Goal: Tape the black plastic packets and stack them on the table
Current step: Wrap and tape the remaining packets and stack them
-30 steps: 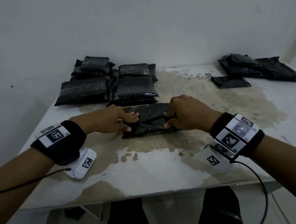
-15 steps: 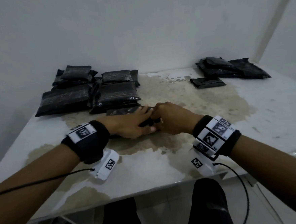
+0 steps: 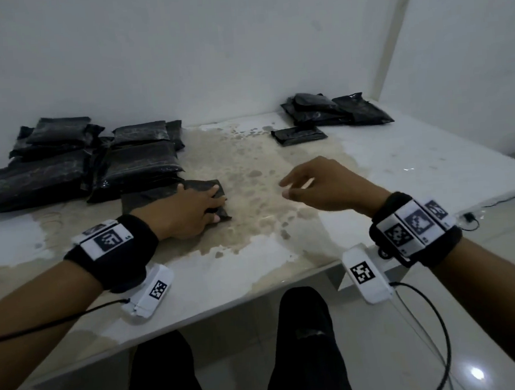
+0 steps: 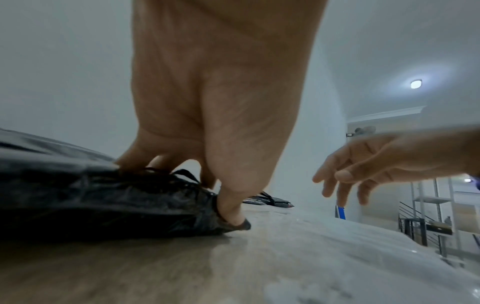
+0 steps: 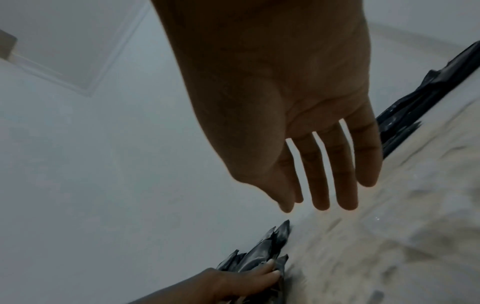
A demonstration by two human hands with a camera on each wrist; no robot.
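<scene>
Left hand lies on a black plastic packet near the middle-left of the table, fingers spread over its top and the thumb curled round its near right corner; left wrist view shows the fingertips pressed into the crinkled plastic. The packet lies flat on the stained tabletop, just in front of the stacked packets at the far left, touching or nearly touching the nearest of them

Right hand hovers above the table, apart from the packet and to its right, palm down. Its fingers are loosely extended and slightly spread, holding nothing

At the far right of the table lies a second heap of black packets, with one flat packet just in front of it. Both wrists carry black bands with white marker tags; cables trail from them. The person's dark trouser legs show below the table edge
</scene>
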